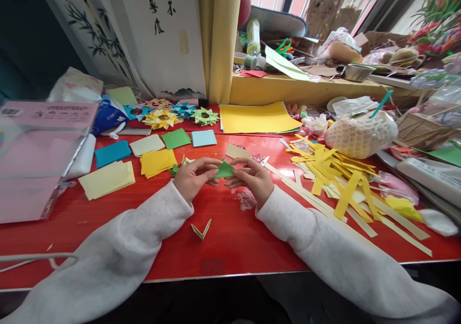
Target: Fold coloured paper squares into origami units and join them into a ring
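Between my two hands, a small piece of green paper point(225, 169) is held up over the red table point(173, 247). My left hand point(196, 176) pinches its left corner between thumb and fingers. On the opposite corner, my right hand point(252, 177) pinches in the same way. Partly hidden behind my left hand lies a green and pale folded piece point(174, 169). A V-shaped folded paper piece point(201, 230) lies nearer the table's front edge. Just beyond the hands is a beige paper sheet point(237, 151), and scissor tips point(265, 161) show beside my right hand.
Paper stacks, including yellow point(157, 163), blue point(113, 154) and green point(176, 138), lie at left. Folded paper stars point(162, 118) sit behind them. Paper strips point(334, 180) pile up at right, before a net-wrapped round object point(362, 134). A pink packet point(32, 165) stands far left.
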The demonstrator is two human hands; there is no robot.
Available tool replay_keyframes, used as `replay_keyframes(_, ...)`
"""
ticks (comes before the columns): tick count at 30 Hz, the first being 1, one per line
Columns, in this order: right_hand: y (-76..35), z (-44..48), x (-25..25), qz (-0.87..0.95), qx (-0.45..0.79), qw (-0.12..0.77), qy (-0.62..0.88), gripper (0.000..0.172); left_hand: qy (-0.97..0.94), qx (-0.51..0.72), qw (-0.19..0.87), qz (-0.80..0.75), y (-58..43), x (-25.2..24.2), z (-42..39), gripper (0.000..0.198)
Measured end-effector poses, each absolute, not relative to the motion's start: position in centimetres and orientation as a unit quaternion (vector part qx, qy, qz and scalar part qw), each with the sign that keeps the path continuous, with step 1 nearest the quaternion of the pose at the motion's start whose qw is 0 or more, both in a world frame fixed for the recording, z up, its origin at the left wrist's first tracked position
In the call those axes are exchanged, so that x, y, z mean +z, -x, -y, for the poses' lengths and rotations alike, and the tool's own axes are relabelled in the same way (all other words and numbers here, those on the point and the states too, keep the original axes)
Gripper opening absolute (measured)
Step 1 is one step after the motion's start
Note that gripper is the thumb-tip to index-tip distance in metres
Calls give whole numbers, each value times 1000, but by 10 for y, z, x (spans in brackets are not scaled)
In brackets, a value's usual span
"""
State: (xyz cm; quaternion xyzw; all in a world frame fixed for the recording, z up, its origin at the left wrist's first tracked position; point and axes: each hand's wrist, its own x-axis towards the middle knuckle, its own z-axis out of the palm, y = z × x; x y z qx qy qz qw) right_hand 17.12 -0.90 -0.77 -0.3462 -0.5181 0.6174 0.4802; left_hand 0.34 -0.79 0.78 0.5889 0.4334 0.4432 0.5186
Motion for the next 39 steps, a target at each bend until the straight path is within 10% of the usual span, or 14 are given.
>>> replay_keyframes(39,-170,8,-10,470,651,478,355,16,-535,429,566,-458,-4,9,7,28)
